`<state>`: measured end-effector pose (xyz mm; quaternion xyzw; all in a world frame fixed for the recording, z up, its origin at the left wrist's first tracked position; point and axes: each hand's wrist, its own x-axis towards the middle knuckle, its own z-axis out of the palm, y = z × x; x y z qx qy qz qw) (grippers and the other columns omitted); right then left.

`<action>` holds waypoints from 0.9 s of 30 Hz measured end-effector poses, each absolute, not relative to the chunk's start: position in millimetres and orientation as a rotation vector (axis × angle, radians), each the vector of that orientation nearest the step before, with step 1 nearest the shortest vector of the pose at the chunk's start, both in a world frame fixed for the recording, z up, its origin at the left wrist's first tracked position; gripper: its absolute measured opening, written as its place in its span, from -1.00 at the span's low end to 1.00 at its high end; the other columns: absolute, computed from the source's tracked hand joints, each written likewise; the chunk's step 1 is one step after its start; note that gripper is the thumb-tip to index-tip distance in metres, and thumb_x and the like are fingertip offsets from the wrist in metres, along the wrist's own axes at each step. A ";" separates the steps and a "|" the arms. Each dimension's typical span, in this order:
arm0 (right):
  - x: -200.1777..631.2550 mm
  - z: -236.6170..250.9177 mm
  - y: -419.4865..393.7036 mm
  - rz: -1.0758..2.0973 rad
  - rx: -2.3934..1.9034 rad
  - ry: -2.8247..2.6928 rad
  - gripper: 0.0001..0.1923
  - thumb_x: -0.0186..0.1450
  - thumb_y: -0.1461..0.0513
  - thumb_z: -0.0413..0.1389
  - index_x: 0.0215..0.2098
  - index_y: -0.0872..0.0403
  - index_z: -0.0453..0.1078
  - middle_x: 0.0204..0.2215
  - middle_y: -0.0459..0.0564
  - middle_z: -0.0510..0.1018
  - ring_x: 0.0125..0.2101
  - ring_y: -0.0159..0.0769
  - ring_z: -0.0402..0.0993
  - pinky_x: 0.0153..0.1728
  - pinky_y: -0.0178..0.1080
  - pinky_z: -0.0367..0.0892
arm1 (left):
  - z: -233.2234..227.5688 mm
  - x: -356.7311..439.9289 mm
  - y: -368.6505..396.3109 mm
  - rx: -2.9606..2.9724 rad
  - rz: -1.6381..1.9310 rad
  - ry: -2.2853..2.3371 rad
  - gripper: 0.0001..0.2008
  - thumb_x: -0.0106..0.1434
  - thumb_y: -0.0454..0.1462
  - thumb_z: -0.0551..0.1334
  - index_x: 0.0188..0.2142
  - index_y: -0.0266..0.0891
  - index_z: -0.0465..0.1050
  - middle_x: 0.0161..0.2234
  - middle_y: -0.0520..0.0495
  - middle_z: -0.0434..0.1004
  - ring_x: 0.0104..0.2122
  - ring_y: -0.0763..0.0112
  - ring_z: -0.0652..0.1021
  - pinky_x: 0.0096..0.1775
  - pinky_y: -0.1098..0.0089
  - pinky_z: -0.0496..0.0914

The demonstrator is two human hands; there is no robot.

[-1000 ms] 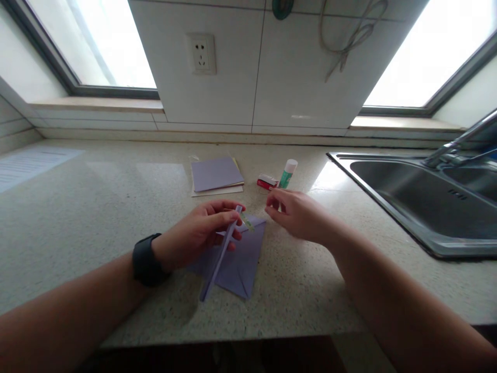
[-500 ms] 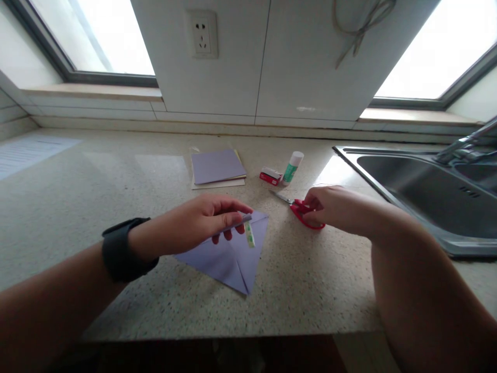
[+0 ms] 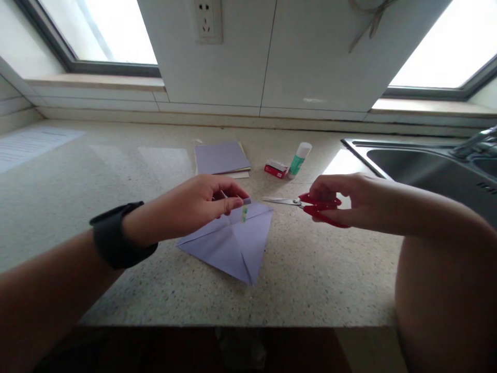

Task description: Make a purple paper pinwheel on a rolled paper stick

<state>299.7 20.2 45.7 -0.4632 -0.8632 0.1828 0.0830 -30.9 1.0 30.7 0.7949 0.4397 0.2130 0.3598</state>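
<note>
My left hand (image 3: 207,204), a black band at its wrist, pinches a small purple paper piece (image 3: 247,201) between thumb and fingers. A short green and yellow strip (image 3: 244,214) hangs from that piece; its exact kind is unclear. Below lies a folded purple paper sheet (image 3: 233,246) with crease lines, its far side partly hidden by the hand. In my right hand (image 3: 345,191) are red-handled scissors (image 3: 281,201), fingers and thumb in the grips. The blades lie almost together and point left at the held piece, a short gap from it.
Behind the hands are a stack of purple and pale paper (image 3: 221,158), a small red and white box (image 3: 276,168) and a glue stick (image 3: 300,160). A steel sink (image 3: 411,160) is set in at the right. A printed sheet (image 3: 37,145) lies far left.
My right hand has lifted the scissors off the counter and levelled them toward my left hand. The left hand keeps the purple piece and appears slightly higher in view.
</note>
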 end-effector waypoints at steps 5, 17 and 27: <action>282.9 43.4 17.9 0.410 -1.361 -2.655 -0.62 0.22 -0.09 0.24 -0.24 0.04 0.48 -0.44 -0.02 0.56 -0.53 -0.34 0.36 -0.52 -0.23 0.17 | 29.9 -29.8 0.7 2.149 0.619 1.240 -0.80 0.36 -0.15 0.26 -0.10 -0.11 0.60 -0.31 0.00 0.64 -0.36 0.39 0.59 -0.37 0.41 0.44; 262.7 38.1 11.5 0.313 -1.295 -2.679 -0.63 0.23 -0.06 0.24 -0.21 0.03 0.46 -0.43 -0.06 0.53 -0.48 -0.34 0.32 -0.46 -0.25 0.09 | 29.2 -24.6 -4.2 2.189 0.688 1.238 -0.88 0.29 -0.14 0.34 -0.24 -0.06 0.63 -0.37 0.07 0.67 -0.42 0.41 0.59 -0.38 0.41 0.42; 254.0 40.7 10.2 0.330 -1.326 -2.764 -0.72 0.23 -0.02 0.27 -0.34 0.02 0.48 -0.52 -0.10 0.52 -0.54 -0.37 0.29 -0.49 -0.25 0.03 | 27.9 -21.0 -7.6 2.250 0.657 1.242 -0.90 0.31 -0.16 0.33 -0.23 -0.05 0.64 -0.33 0.11 0.68 -0.37 0.44 0.61 -0.31 0.44 0.42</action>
